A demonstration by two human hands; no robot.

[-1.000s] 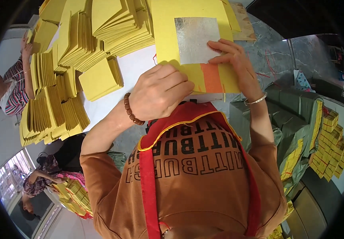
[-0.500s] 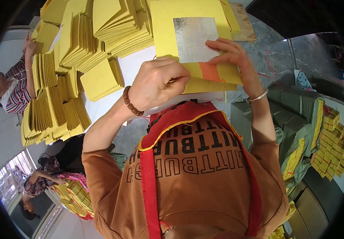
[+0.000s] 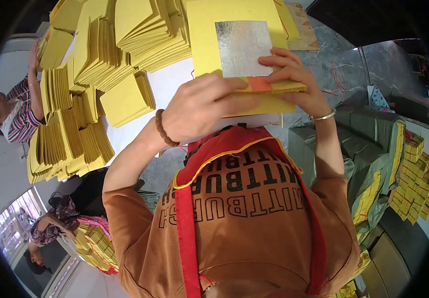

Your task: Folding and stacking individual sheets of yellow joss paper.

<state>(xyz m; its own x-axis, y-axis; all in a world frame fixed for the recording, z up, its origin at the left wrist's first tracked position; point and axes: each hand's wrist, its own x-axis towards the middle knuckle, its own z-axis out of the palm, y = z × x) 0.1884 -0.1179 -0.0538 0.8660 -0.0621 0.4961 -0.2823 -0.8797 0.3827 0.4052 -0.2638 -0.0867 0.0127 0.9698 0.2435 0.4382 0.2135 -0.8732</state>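
A yellow paper sheet (image 3: 204, 44) with a silver foil square (image 3: 244, 47) and an orange patch (image 3: 260, 83) lies in front of me, its near edge turned up into a fold. My right hand (image 3: 299, 82) grips the right end of that fold, fingers on top and thumb under it. At the left part of the fold is my left hand (image 3: 199, 107); motion smears its fingers, so their hold is unclear. More yellow paper shows beneath the fold.
Stacks of folded yellow paper (image 3: 145, 30) cover the white table (image 3: 167, 87) at the left. A co-worker in a striped top (image 3: 20, 109) reaches toward them; another person (image 3: 55, 218) is at lower left. Green-wrapped bundles (image 3: 353, 144) stand at right.
The near edge of the sheet has been folded further away from me. My left hand has shifted, its fingers now stretched along the fold; my right hand has moved slightly to the right.
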